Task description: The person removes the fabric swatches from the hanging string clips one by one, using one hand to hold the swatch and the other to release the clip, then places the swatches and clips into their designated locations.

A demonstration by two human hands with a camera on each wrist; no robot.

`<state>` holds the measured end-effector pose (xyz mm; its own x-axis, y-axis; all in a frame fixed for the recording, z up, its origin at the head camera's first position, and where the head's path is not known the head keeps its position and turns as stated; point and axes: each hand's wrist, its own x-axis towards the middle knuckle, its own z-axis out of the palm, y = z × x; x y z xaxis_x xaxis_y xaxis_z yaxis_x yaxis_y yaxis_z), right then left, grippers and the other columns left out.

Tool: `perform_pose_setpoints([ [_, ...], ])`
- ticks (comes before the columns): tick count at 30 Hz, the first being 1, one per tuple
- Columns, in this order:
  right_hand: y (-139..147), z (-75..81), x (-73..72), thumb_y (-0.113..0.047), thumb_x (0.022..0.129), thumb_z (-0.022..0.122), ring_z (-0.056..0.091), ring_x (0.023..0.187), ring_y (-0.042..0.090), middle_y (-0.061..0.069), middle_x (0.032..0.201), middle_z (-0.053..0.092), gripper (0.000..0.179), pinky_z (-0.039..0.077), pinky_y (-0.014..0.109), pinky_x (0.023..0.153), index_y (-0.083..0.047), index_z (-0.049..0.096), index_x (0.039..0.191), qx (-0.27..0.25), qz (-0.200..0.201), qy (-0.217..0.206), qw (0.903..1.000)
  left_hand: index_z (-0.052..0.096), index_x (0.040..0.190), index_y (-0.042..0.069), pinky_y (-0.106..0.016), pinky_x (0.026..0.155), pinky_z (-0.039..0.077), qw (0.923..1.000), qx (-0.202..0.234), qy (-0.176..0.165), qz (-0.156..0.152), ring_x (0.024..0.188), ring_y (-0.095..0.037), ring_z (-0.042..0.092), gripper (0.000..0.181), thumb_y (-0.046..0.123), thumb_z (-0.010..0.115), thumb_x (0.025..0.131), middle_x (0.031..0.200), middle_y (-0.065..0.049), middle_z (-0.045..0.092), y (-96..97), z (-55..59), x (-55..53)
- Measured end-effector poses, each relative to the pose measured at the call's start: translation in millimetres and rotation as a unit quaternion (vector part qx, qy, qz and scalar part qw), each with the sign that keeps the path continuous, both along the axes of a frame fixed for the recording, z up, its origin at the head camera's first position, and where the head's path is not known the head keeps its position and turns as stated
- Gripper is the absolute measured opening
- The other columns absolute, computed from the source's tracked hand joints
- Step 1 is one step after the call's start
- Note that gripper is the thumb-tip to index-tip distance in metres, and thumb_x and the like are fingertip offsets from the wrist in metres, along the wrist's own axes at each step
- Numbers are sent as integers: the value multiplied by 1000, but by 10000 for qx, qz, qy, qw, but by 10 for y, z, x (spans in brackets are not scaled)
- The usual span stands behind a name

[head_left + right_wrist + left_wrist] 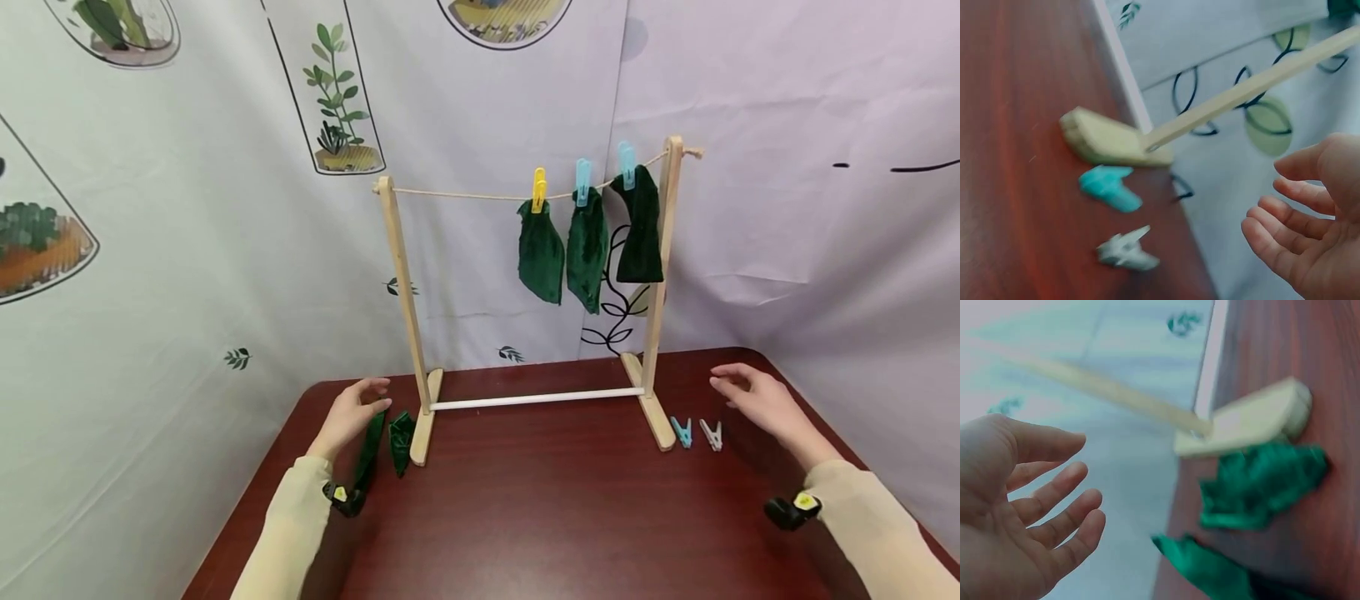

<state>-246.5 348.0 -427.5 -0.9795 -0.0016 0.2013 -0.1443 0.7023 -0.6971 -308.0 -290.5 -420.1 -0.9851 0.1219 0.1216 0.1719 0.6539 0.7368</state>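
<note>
Rack: A wooden rack [406, 292] stands on a dark red table [540, 508], with a rope [461, 196] strung between its post tops and a white rod [536, 399] joining its feet.
Hanging cloths: Toward the rack's right post, three dark green pieces hang from the rope: a left cloth [541, 258] under a yellow peg [538, 192], a middle cloth [587, 254] and a right cloth [641, 233] each under a light blue peg.
Cloths on the table: Left of the rack's left foot lie a crumpled green piece [401, 442], just beside it, and a long green strip [369, 450] farther out.
Loose pegs: Right of the rack's right foot lie a blue peg [682, 432] and, farther out, a grey peg [712, 436].
Left hand: The left hand [356, 412] hovers left of the rack, near the strip, fingers loosely bent, holding nothing.
Right hand: The right hand [761, 408] hovers right of the rack, beyond the pegs, fingers relaxed and gripping nothing (both sleeves are cream).
Backdrop: Pale fabric [510, 125] printed with plants hangs behind the rack.
</note>
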Motion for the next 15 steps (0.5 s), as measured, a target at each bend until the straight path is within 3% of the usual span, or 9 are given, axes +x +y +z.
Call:
perform_pose_setpoints([
  [9,-175,605,-6,-38,104,55,65,80,-4,27,118,67,46,47,13,69,-2,60,133,-74,-105,614,9980,59,138,9,-46,81,53,9978,-10,586,-321,109,-35,61,39,20,64,101,127,-16,61,394,541,0],
  [13,-274,919,5,-39,104,56,61,79,-11,24,120,67,46,45,11,69,-4,61,134,-154,-152,925,9955,60,138,11,-49,84,52,9964,27,794,-304,108,-34,62,37,20,63,102,123,-13,63,474,765,-44],
  [15,-323,1057,19,-40,103,57,61,79,-11,14,116,70,46,45,11,69,-5,62,133,-200,-189,1056,9940,60,137,12,-50,86,51,9951,95,924,-337,109,-33,62,36,20,63,102,121,-12,64,499,855,-59],
])
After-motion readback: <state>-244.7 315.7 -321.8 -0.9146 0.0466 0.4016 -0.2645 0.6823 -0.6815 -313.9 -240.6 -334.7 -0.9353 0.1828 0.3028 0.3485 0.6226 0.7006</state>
